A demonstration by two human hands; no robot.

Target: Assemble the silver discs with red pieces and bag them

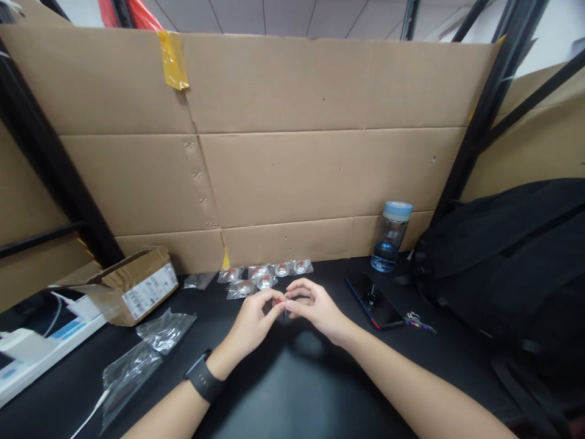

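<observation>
My left hand (255, 318), with a dark watch (204, 376) on its wrist, pinches a small red piece (280, 300) between thumb and fingers. My right hand (320, 311) is closed in a pinch right against it, the fingertips of both hands meeting above the black table. Something thin and light hangs below the fingertips; the fingers hide most of it, and its kind cannot be made out. Just behind the hands lie several clear packets (241, 288) holding round, silvery items with red centres.
At left stand an open cardboard box (146, 291), crumpled clear bags (167, 329) and a white power strip (59, 344). To the right are a phone (373, 302), keys (419, 322), a water bottle (390, 238) and a black backpack (507, 262). A cardboard wall (292, 177) closes the back.
</observation>
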